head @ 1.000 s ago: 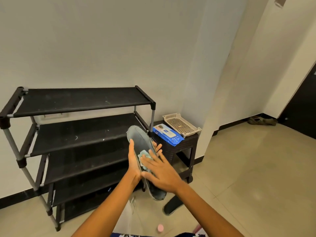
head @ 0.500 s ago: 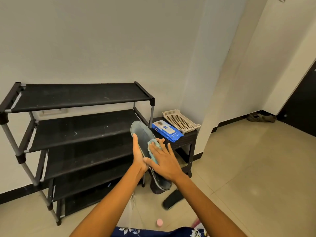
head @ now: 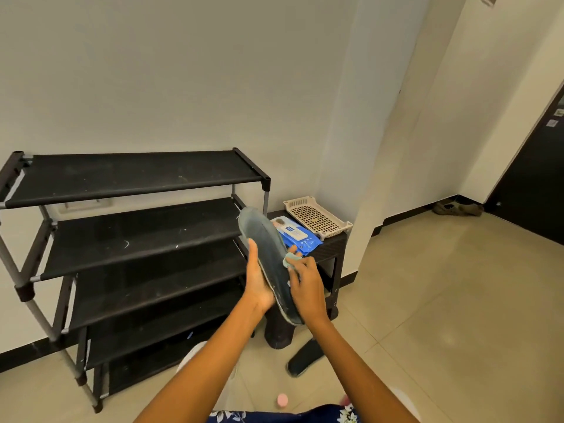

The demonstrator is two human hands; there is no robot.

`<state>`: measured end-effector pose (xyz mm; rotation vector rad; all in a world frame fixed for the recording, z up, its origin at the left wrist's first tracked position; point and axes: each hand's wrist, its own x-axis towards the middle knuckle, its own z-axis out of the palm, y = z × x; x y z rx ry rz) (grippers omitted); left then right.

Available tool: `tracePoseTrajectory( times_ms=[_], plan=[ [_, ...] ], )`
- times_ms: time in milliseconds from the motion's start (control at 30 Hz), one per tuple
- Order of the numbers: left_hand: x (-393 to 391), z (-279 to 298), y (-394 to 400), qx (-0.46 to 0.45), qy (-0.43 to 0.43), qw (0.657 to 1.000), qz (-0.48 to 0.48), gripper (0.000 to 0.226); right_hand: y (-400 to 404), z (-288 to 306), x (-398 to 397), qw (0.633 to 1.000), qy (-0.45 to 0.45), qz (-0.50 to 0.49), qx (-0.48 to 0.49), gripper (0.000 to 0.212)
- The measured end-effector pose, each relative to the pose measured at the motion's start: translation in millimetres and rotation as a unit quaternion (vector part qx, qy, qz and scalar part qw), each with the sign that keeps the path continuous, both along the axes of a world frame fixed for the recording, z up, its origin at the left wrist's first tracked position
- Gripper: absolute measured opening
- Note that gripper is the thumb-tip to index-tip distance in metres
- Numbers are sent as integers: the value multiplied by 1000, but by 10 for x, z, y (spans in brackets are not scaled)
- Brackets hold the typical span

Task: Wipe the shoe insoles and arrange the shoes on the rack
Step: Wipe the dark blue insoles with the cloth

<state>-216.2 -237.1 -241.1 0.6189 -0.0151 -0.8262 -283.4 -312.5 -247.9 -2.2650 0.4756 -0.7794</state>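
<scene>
Grey-blue and foam-like, the long shoe insole stands tilted in the air before the black metal shoe rack. The left hand supports it from behind with nearly straight fingers. The right hand pinches a small pale green wiping cloth against its edge.

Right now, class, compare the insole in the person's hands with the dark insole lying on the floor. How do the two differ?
The held insole is grey-blue; the floor insole looks black. The held insole is lifted and tilted, supported by the left hand while the right hand presses a wipe to it; the floor insole lies flat on the tiles, untouched. Both are long, flat and foot-shaped.
</scene>
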Motion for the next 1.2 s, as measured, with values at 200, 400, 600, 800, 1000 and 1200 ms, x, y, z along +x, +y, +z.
tracePoseTrajectory(
  times_ms=[200, 400, 600, 800, 1000, 1200],
  plan=[
    [-88, -69, 6, -15, 22, 1000, -1, 85, 232, -36, -64, 988, 31, 80, -125, 50],
    [-68, -18, 16, -33, 25, 999, -27, 82, -87, 93, -202, 952, 110, 137, -252, 69],
    [-47, 236, -6, -40, -4, 999, 35, 75, 143, 530, -237, 950, 131, 235, -159, 44],
    [-163, 439, -43, -31, -38, 999, -9, 79, -82, 750, -271, 936, 195, 149, -252, 52],
    [-54, 588, 9, -59, -52, 997, -11, 82, 68, 881, -434, 937, 150, 229, -216, 46],
    [-33, 704, -53, -52, -58, 997, -23, 79, -72, 1086, -314, 938, 166, 191, -236, 43]
  ],
)
